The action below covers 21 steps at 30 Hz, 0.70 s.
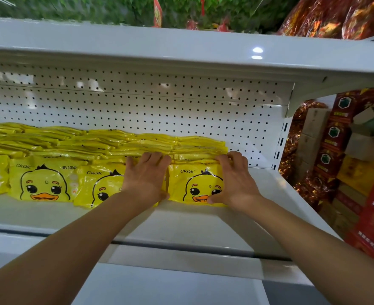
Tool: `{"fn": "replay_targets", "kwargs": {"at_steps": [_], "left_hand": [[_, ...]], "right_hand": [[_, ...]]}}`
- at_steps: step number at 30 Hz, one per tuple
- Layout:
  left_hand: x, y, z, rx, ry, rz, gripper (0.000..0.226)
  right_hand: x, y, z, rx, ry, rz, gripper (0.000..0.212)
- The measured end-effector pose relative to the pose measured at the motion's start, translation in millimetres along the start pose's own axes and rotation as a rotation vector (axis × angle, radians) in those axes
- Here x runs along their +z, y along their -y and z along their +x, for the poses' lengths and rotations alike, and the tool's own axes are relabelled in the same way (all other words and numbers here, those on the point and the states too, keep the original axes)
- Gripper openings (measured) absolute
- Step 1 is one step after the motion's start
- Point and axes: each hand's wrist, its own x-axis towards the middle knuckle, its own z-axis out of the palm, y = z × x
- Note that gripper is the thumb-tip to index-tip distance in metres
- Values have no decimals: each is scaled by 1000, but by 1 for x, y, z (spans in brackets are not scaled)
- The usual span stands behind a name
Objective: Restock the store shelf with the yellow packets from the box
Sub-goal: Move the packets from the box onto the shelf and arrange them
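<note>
Right now, both hands are up on the white shelf (181, 221), on the rows of yellow packets (106, 146) that stand packed close together along it. Each packet has a duck face on the front. The left hand (147, 176) lies flat on the front of one packet, with its fingers straight and close together, and the fingertips reach over the top edge of the row. The right hand (234, 179) holds the packet at the right end (194, 183): its fingers curl over the top edge and its thumb presses on the front near the bottom. This end packet stands at the front of the last row on the right, just beside the packet under the left hand. More packets fill the shelf to the left. Behind them is a white back wall full of little holes (159, 102). Red boxes (373, 216) are stacked off to the right of the shelf. Green leaves (93, 7) show above the top shelf. No box for the packets can be seen.
</note>
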Motion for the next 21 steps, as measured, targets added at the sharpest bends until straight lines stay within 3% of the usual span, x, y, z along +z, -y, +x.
{"fn": "replay_targets", "kwargs": {"at_steps": [4,7,15,21], "left_hand": [[-3,5,-2,17,28,-99,91],[-2,10,-3,57,67,-116,86],[6,8,-3,72,-60,-111,87],[2,17,-16,73,-138,-210,109]], "right_hand": [[-7,-4,-5,131,8,141,121],[-8,-3,-7,232,120,187,123],[-2,3,-12,208,43,75,105],[-1,-4,-16,217,50,181,121]]}}
